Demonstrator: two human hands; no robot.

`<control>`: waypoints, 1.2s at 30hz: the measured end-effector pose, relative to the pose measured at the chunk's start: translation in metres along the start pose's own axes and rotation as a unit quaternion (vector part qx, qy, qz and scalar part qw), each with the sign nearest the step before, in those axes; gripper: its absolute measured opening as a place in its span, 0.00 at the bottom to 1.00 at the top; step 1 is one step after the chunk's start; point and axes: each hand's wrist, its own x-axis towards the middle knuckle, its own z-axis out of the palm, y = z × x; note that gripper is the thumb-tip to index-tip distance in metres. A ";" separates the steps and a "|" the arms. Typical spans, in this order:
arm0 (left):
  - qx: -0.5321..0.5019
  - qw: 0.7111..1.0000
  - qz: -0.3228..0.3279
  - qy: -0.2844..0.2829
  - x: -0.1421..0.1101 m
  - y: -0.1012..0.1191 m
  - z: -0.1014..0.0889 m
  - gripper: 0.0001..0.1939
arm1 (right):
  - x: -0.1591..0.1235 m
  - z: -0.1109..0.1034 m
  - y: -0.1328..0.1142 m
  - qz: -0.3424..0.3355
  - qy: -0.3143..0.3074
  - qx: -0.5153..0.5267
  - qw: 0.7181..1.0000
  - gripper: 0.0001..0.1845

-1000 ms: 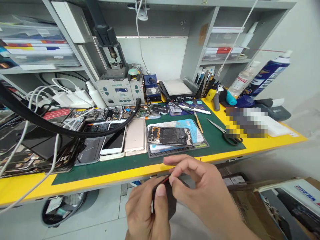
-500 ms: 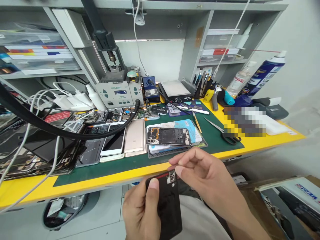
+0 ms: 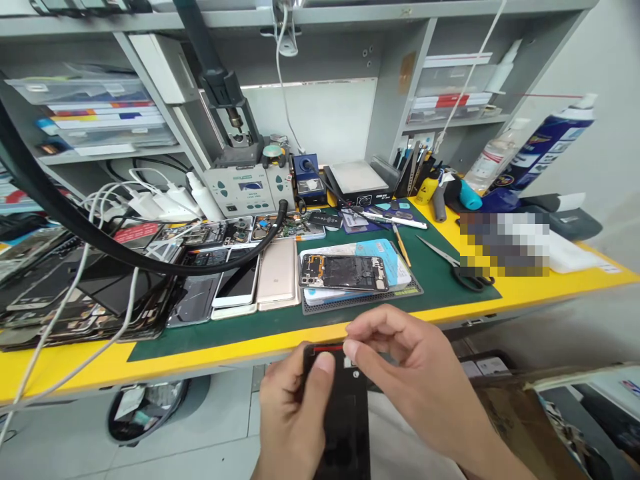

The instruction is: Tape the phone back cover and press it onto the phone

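Observation:
A black phone back cover (image 3: 345, 420) is gripped in my left hand (image 3: 295, 407), the thumb pressed flat on its face near the top. A thin red strip (image 3: 327, 348) runs along the cover's top edge. The strip leads to the fingertips of my right hand (image 3: 415, 373), whose thumb and index finger are pinched together at the top right corner, partly covering the camera cutouts. On the bench beyond lies an opened phone (image 3: 344, 272) with its inner parts exposed, resting on a blue and white box (image 3: 387, 257).
Several phones, including a gold one (image 3: 277, 273), lie left of the opened phone. Scissors (image 3: 463, 270) rest on the green mat (image 3: 225, 337) at right. A black hose (image 3: 165, 267) arcs across the left. Below stands a bin (image 3: 115, 430); a cardboard box (image 3: 510, 420) is at lower right.
The view has shifted slightly. My right fingertips have come down onto the cover's top right corner and now hide more of the camera cutouts. The left hand keeps its grip.

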 end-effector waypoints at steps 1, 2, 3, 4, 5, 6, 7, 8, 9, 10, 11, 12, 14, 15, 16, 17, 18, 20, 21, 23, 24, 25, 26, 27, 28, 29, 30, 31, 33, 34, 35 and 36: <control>0.009 1.000 0.001 -0.003 0.001 0.001 0.001 0.18 | -0.001 0.000 0.000 -0.009 0.000 -0.011 1.000 0.05; 0.019 1.000 -0.001 -0.006 0.002 0.003 0.002 0.19 | -0.002 0.000 0.000 -0.020 -0.002 -0.020 1.000 0.05; 0.029 1.000 -0.003 -0.011 0.003 0.004 0.002 0.20 | -0.003 0.000 0.000 -0.028 -0.005 -0.025 0.999 0.04; 0.035 0.999 -0.003 -0.018 0.004 0.006 0.002 0.22 | -0.004 0.000 0.000 -0.030 -0.006 -0.025 0.999 0.04; 0.040 0.999 0.000 -0.025 0.005 0.007 0.002 0.23 | -0.004 0.000 0.000 -0.027 -0.007 -0.020 0.999 0.05; 0.043 0.998 0.008 -0.034 0.005 0.008 0.002 0.23 | -0.004 0.000 0.001 -0.020 -0.004 -0.012 1.000 0.05; 0.046 0.998 0.017 -0.044 0.005 0.009 0.001 0.23 | -0.004 -0.001 0.001 -0.012 -0.003 -0.002 1.000 0.06; 0.049 0.997 0.023 -0.051 0.005 0.010 0.000 0.23 | -0.004 -0.001 0.002 -0.006 -0.001 0.008 1.000 0.06; 0.054 0.997 0.027 -0.055 0.005 0.010 -0.001 0.23 | -0.004 -0.002 0.004 -0.003 -0.001 0.017 1.000 0.07; 0.059 0.996 0.026 -0.059 0.005 0.011 -0.002 0.22 | -0.004 -0.003 0.005 -0.004 0.000 0.025 1.000 0.07; 0.063 0.996 0.022 -0.062 0.005 0.011 -0.003 0.22 | -0.004 -0.004 0.007 -0.006 -0.001 0.033 0.999 0.07; 0.065 0.996 0.014 -0.065 0.004 0.011 -0.004 0.22 | -0.003 -0.005 0.008 -0.006 -0.001 0.039 0.999 0.07; 0.066 0.996 -0.006 -0.065 0.003 0.010 -0.004 0.22 | -0.003 -0.007 0.011 -0.003 -0.001 0.046 0.999 0.07; 0.065 0.996 -0.016 -0.060 0.003 0.010 -0.004 0.21 | -0.003 -0.008 0.012 0.001 -0.005 0.046 0.999 0.08; 0.065 0.996 -0.025 -0.053 0.002 0.010 -0.003 0.21 | -0.002 -0.009 0.012 0.005 -0.010 0.044 0.999 0.08; 0.066 0.996 -0.031 -0.045 0.002 0.010 -0.002 0.21 | -0.002 -0.010 0.013 0.009 -0.018 0.040 0.999 0.09; 0.066 0.996 -0.033 -0.041 0.002 0.010 -0.002 0.22 | -0.002 -0.010 0.013 0.012 -0.027 0.036 0.999 0.10; 0.062 0.997 -0.025 -0.046 0.001 0.010 0.000 0.21 | -0.001 -0.010 0.012 0.015 -0.042 0.026 0.999 0.12; 0.058 0.997 -0.019 -0.053 0.001 0.010 0.001 0.21 | -0.001 -0.010 0.011 0.010 -0.043 0.018 0.999 0.12; 0.053 0.997 -0.018 -0.061 0.000 0.009 0.001 0.20 | -0.001 -0.008 0.010 -0.006 -0.038 0.003 0.999 0.09; 0.054 0.996 -0.023 -0.062 0.000 0.009 0.000 0.20 | -0.001 -0.007 0.010 -0.012 -0.035 0.001 0.999 0.07; 0.057 0.996 -0.029 -0.061 -0.001 0.008 0.000 0.20 | -0.001 -0.007 0.010 -0.016 -0.033 0.003 0.999 0.06; 0.063 0.996 -0.034 -0.060 -0.001 0.008 -0.001 0.20 | -0.001 -0.006 0.009 -0.017 -0.034 0.006 0.999 0.06; 0.069 0.995 -0.036 -0.057 -0.002 0.008 -0.002 0.21 | -0.001 -0.006 0.009 -0.014 -0.038 0.011 0.999 0.07; 0.075 0.995 -0.037 -0.053 -0.002 0.008 -0.003 0.22 | -0.001 -0.007 0.009 -0.011 -0.042 0.016 0.999 0.07; 0.078 0.995 -0.037 -0.048 -0.002 0.007 -0.003 0.23 | -0.001 -0.008 0.009 -0.007 -0.048 0.020 0.999 0.07; 0.075 0.996 -0.038 -0.043 -0.002 0.007 -0.004 0.23 | -0.001 -0.009 0.008 -0.003 -0.056 0.025 0.998 0.08; 0.069 0.996 -0.041 -0.038 -0.001 0.007 -0.004 0.23 | 0.000 -0.010 0.008 0.002 -0.063 0.029 0.998 0.09; 0.058 0.997 -0.050 -0.027 0.001 0.008 -0.005 0.23 | 0.002 -0.013 0.008 0.012 -0.075 0.040 0.996 0.12; 0.056 0.997 -0.054 -0.024 0.002 0.008 -0.005 0.22 | 0.003 -0.014 0.009 0.018 -0.080 0.049 0.995 0.13; 0.053 0.997 -0.056 -0.022 0.003 0.008 -0.005 0.22 | 0.004 -0.015 0.009 0.023 -0.083 0.060 0.994 0.14; 0.051 0.997 -0.056 -0.019 0.004 0.008 -0.005 0.22 | 0.004 -0.015 0.010 0.028 -0.087 0.074 0.993 0.16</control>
